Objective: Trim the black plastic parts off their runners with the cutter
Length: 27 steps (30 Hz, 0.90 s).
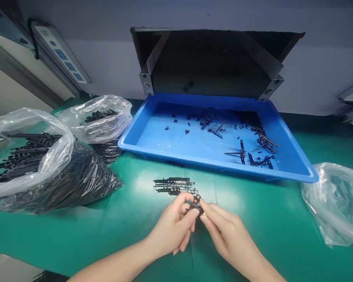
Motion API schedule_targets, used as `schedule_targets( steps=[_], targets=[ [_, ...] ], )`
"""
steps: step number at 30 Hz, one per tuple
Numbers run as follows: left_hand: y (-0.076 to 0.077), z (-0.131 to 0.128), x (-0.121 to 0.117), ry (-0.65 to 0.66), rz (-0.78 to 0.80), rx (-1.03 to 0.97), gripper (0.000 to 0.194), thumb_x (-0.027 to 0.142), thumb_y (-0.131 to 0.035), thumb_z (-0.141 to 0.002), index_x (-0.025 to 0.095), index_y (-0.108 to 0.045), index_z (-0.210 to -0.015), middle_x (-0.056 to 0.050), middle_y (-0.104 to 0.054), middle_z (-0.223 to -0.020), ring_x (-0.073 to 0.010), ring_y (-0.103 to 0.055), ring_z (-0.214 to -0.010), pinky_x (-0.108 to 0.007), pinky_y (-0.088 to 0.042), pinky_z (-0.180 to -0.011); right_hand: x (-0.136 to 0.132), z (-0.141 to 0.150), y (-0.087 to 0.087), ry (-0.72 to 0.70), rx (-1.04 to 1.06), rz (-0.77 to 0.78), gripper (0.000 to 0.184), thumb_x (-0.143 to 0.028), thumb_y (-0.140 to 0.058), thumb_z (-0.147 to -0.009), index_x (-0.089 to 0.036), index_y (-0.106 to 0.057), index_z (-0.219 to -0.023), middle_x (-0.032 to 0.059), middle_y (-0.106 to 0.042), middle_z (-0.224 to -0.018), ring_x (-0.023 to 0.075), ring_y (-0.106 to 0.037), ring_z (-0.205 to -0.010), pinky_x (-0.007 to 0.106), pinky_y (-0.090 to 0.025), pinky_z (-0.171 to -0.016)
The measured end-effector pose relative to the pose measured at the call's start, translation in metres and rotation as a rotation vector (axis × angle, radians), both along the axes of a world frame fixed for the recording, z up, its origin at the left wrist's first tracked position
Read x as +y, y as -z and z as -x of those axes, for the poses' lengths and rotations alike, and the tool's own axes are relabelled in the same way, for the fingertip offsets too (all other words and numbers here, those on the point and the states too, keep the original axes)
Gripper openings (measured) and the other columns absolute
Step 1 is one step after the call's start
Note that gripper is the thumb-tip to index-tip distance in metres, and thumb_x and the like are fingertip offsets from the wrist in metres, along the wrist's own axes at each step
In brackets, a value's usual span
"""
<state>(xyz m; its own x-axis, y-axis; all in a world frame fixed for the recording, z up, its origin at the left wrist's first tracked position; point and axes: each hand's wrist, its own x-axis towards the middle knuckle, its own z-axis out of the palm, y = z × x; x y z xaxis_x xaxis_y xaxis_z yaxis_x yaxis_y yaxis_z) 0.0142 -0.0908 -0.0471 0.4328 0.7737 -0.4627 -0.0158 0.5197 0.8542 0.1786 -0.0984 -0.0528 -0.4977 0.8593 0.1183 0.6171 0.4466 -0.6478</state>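
Near the middle of the green mat, my left hand and my right hand meet fingertip to fingertip. Both pinch a small black plastic part with ring-shaped openings at its top. Fingers cover the lower portion, so its full shape is hidden. Just beyond my left fingers lies a small group of long black plastic strips, side by side, with toothed edges and rings at their right ends.
A blue tray with scattered black pieces stands under a dark chute. At left are an open plastic bag of black strips and another bag of black parts. A clear bag lies at right. A power strip hangs upper left.
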Motion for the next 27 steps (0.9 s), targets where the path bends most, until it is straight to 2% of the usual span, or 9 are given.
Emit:
schedule_targets(
  steps=[14, 19, 22, 24, 27],
  targets=[
    [0.008, -0.001, -0.001, 0.026, -0.033, 0.048, 0.019, 0.039, -0.041, -0.086, 0.021, -0.04, -0.091, 0.008, -0.045, -0.061, -0.0032, -0.036, -0.025, -0.01, -0.019, -0.02, 0.002, -0.006, 0.003, -0.016, -0.015, 0.148, 0.033, -0.022, -0.031, -0.092, -0.022, -0.048, -0.121, 0.005, -0.06, -0.082, 0.0152, -0.057, -0.065, 0.026, -0.046, -0.054],
    [0.019, -0.005, -0.003, -0.009, -0.099, 0.062, 0.022, 0.041, -0.04, -0.087, 0.02, -0.04, -0.093, 0.008, -0.043, -0.056, -0.0021, -0.033, -0.025, -0.011, -0.021, -0.026, -0.001, 0.001, 0.009, 0.062, -0.035, 0.036, 0.035, -0.021, -0.03, -0.091, -0.014, -0.051, -0.118, 0.0075, -0.062, -0.081, 0.0164, -0.06, -0.061, 0.027, -0.049, -0.05],
    [0.018, -0.006, -0.002, -0.022, -0.115, 0.101, 0.021, 0.04, -0.038, -0.087, 0.02, -0.038, -0.09, 0.009, -0.042, -0.052, -0.0036, -0.03, -0.024, -0.013, -0.019, -0.026, -0.003, 0.004, 0.017, 0.11, -0.059, -0.063, 0.035, -0.021, -0.029, -0.091, -0.012, -0.052, -0.117, 0.0096, -0.064, -0.085, 0.0174, -0.062, -0.064, 0.026, -0.05, -0.05],
    [0.012, -0.003, 0.002, -0.016, -0.176, 0.183, 0.017, 0.037, -0.036, -0.087, 0.02, -0.038, -0.088, 0.008, -0.043, -0.054, -0.0052, -0.034, -0.027, -0.014, -0.023, -0.028, -0.003, 0.003, 0.021, 0.122, -0.06, -0.075, 0.036, -0.022, -0.03, -0.092, -0.013, -0.05, -0.12, 0.0097, -0.064, -0.088, 0.0165, -0.062, -0.064, 0.025, -0.051, -0.052],
    [0.001, 0.012, 0.018, -0.019, -0.444, 0.474, 0.01, 0.027, -0.033, -0.086, 0.02, -0.041, -0.086, 0.001, -0.05, -0.066, -0.0117, -0.05, -0.049, -0.02, -0.039, -0.045, -0.001, -0.001, 0.024, 0.154, -0.045, -0.043, 0.035, -0.024, -0.032, -0.092, -0.016, -0.047, -0.123, 0.0083, -0.063, -0.094, 0.0151, -0.063, -0.071, 0.024, -0.052, -0.06]
  ],
)
